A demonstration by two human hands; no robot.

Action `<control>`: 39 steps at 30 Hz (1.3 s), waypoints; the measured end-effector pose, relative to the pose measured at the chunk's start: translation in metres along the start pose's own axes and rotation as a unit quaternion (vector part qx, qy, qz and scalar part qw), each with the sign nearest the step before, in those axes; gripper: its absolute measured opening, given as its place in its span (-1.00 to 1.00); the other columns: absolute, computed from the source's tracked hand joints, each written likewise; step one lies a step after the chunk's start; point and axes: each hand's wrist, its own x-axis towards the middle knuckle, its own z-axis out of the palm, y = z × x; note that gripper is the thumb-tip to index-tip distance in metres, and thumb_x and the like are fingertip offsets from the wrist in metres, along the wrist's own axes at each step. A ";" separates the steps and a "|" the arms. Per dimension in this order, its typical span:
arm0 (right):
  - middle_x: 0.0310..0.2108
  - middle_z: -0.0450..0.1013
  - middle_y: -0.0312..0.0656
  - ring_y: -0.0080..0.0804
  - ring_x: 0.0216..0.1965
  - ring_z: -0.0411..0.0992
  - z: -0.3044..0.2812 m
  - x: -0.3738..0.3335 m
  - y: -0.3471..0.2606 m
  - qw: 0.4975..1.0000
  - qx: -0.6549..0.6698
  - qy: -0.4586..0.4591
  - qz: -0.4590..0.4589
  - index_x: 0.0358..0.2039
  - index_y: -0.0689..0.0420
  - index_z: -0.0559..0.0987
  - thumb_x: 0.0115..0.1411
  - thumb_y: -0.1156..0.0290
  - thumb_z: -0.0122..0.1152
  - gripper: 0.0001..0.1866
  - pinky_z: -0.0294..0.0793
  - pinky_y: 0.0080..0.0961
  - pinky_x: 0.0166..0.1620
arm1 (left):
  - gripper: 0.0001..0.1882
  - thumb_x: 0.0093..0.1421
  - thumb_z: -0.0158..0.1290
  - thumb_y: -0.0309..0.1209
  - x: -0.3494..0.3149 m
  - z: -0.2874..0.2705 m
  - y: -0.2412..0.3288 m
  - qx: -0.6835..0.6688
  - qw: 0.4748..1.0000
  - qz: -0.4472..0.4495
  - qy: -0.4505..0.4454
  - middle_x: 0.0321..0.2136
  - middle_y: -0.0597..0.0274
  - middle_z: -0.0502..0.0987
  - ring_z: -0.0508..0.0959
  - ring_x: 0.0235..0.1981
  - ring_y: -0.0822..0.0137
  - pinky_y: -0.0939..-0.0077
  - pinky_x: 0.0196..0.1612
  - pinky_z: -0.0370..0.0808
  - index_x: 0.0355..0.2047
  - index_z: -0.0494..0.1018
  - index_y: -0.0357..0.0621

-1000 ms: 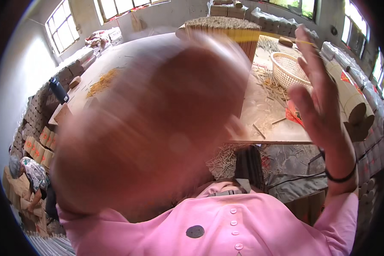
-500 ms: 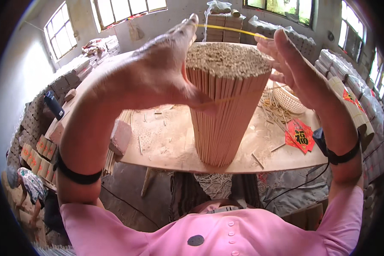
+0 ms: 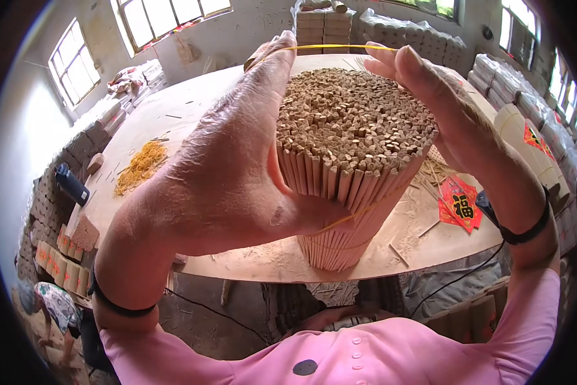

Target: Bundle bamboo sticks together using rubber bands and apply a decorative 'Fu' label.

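Observation:
A thick bundle of thin wooden sticks (image 3: pixel 359 115) stands upright on the table, its uneven stick ends facing up. Around it runs a stretched yellow rubber band (image 3: pixel 330 46), passing behind the top and slanting across the front just below the rim. My left hand (image 3: pixel 237 154) lies along the bundle's left side, with the band hooked over its fingertips and thumb. On the opposite side, my right hand (image 3: pixel 430 90) holds the band out with raised fingers; part of its grip is hidden behind the bundle. Lower down, a faint second band seems to circle the sticks.
The pale table (image 3: pixel 263 266) carries loose sticks, dust, a pile of yellow rubber bands (image 3: pixel 141 165) and red printed cards (image 3: pixel 460 204). A blue bottle (image 3: pixel 72 184) and a brick (image 3: pixel 83 232) sit leftward. Wrapped stacks (image 3: pixel 503 83) line the walls. Another person (image 3: pixel 56 308) bends at lower left.
The bundle's top appears larger and nearer, and both hands sit closer around it with the band still stretched. The pile of rubber bands has come into view on the left.

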 end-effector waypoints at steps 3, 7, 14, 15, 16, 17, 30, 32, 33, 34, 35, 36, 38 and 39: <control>0.28 0.08 0.09 -0.26 0.28 0.12 0.004 0.001 -0.001 0.998 0.053 0.024 0.008 0.28 0.32 0.07 0.21 -0.33 -0.21 -0.03 0.12 -0.36 0.28 | 0.28 -0.31 0.48 -0.40 0.004 0.000 -0.006 -0.038 0.999 0.017 -0.019 0.23 -0.10 0.14 0.21 0.24 0.21 0.32 0.29 0.11 0.30 -0.15 -0.44; 0.27 0.08 0.13 -0.25 0.28 0.12 0.002 -0.004 -0.003 0.999 0.041 0.023 0.028 0.28 0.33 0.07 0.18 -0.37 -0.22 0.00 0.12 -0.35 0.28 | 0.10 -0.06 0.33 -0.09 0.009 -0.002 -0.008 -0.332 0.942 0.015 -0.047 0.23 -0.12 0.14 0.18 0.26 0.13 0.28 0.31 0.05 0.27 -0.05 -0.46; 0.11 0.28 0.12 -0.30 0.10 0.34 -0.018 0.026 0.006 0.980 0.109 0.035 0.163 0.26 0.44 0.05 0.10 -0.42 -0.11 0.12 0.31 -0.48 0.15 | 0.03 0.03 0.01 0.35 0.050 -0.012 -0.030 -0.149 0.973 -0.176 0.021 -0.07 -0.09 0.44 0.43 -0.07 0.37 0.51 0.05 0.36 0.06 0.28 -0.54; 0.01 0.37 0.06 -0.37 -0.01 0.42 -0.020 0.031 0.006 0.973 0.120 0.051 0.191 0.22 0.46 0.12 0.08 -0.43 -0.09 0.12 0.40 -0.54 0.05 | 0.03 0.03 0.01 0.35 0.057 -0.012 -0.042 -0.148 0.973 -0.175 0.023 -0.07 -0.09 0.44 0.43 -0.07 0.37 0.51 0.05 0.36 0.06 0.28 -0.54; 0.01 0.37 0.06 -0.37 -0.01 0.42 -0.023 0.034 0.005 0.974 0.119 0.051 0.188 0.22 0.46 0.12 0.08 -0.43 -0.09 0.12 0.40 -0.54 0.05 | 0.02 0.02 0.01 0.35 0.064 -0.015 -0.047 -0.189 0.960 -0.205 0.011 -0.14 -0.06 0.47 0.45 -0.10 0.38 0.54 0.02 0.38 0.01 0.32 -0.54; -0.02 0.39 0.05 -0.39 -0.04 0.44 -0.028 0.036 0.005 0.970 0.124 0.033 0.206 0.18 0.46 0.18 0.08 -0.43 -0.09 0.10 0.42 -0.55 0.03 | 0.00 0.02 0.01 0.36 0.067 -0.017 -0.051 -0.230 0.945 -0.233 -0.001 -0.20 -0.04 0.50 0.47 -0.12 0.39 0.57 -0.02 0.41 -0.04 0.36 -0.54; -0.23 0.53 -0.03 -0.42 -0.28 0.53 -0.024 0.004 0.019 0.887 0.444 -0.022 0.127 -0.20 0.27 0.53 0.07 0.00 0.31 -0.46 0.52 -0.60 -0.24 | -0.05 0.13 -0.35 0.43 0.043 -0.031 -0.117 -0.451 0.856 -0.219 0.124 0.21 0.09 0.25 0.17 0.26 0.23 0.17 0.29 0.06 0.17 0.27 -0.14; -0.20 0.51 -0.07 -0.41 -0.22 0.52 0.035 -0.014 0.023 0.913 0.305 0.272 0.016 -0.23 0.24 0.53 0.10 0.11 0.31 -0.56 0.52 -0.56 -0.19 | -0.02 0.21 -0.27 0.31 0.004 -0.005 -0.101 -0.438 0.894 -0.084 0.052 0.09 -0.08 0.39 0.42 0.09 0.12 0.16 0.22 0.22 0.25 -0.04 -0.42; 0.02 0.42 -0.10 -0.38 0.06 0.35 -0.073 -0.055 0.114 0.911 0.412 -0.031 0.003 0.11 0.29 0.35 0.18 -0.28 -0.06 -0.16 0.30 -0.41 0.06 | -0.01 0.20 -0.31 0.33 0.006 0.026 -0.067 -0.417 0.903 -0.051 0.087 0.03 -0.07 0.44 0.45 0.06 0.10 0.13 0.20 0.25 0.21 0.05 -0.45; 0.01 0.42 -0.11 -0.35 0.05 0.36 -0.033 -0.056 0.125 0.908 0.414 -0.055 -0.029 0.16 0.28 0.30 0.15 -0.35 -0.10 -0.09 0.26 -0.35 0.13 | 0.01 0.17 -0.36 0.38 -0.002 0.051 -0.061 -0.392 0.912 -0.085 0.089 0.04 -0.04 0.44 0.41 0.10 0.12 0.14 0.20 0.25 0.18 0.15 -0.41; -0.03 0.42 -0.12 -0.36 0.02 0.36 0.015 -0.061 0.121 0.898 0.435 0.067 -0.026 0.16 0.27 0.29 0.14 -0.37 -0.09 -0.08 0.25 -0.35 0.14 | 0.03 0.16 -0.39 0.40 -0.005 0.061 -0.066 -0.586 0.800 -0.102 0.078 0.02 -0.03 0.46 0.40 0.11 0.13 0.17 0.21 0.24 0.17 0.18 -0.42; -0.06 0.41 -0.13 -0.36 0.00 0.37 0.056 -0.063 0.116 0.873 0.450 0.186 -0.023 0.16 0.26 0.28 0.12 -0.39 -0.09 -0.06 0.24 -0.35 0.15 | 0.05 0.14 -0.41 0.42 -0.014 0.072 -0.069 -0.749 0.649 -0.118 0.067 0.00 -0.02 0.47 0.39 0.12 0.14 0.20 0.22 0.23 0.16 0.21 -0.42; 0.01 0.37 -0.09 -0.35 0.04 0.34 0.095 -0.062 0.122 0.906 0.338 0.246 -0.068 0.20 0.23 0.21 0.10 -0.37 -0.01 -0.05 0.24 -0.34 0.14 | -0.20 0.24 -0.22 0.24 -0.015 0.110 -0.053 -0.653 0.710 -0.150 0.218 -0.14 -0.04 0.53 0.53 -0.11 0.16 0.27 0.05 0.42 -0.01 0.38 -0.38; -0.03 0.40 -0.09 -0.33 0.00 0.37 0.108 -0.068 0.124 0.927 0.281 0.238 -0.071 0.15 0.23 0.26 0.08 -0.31 0.07 -0.10 0.30 -0.35 0.09 | -0.20 0.24 -0.22 0.24 -0.026 0.121 -0.061 -0.654 0.706 -0.166 0.214 -0.14 -0.04 0.53 0.53 -0.11 0.16 0.27 0.05 0.42 -0.01 0.38 -0.38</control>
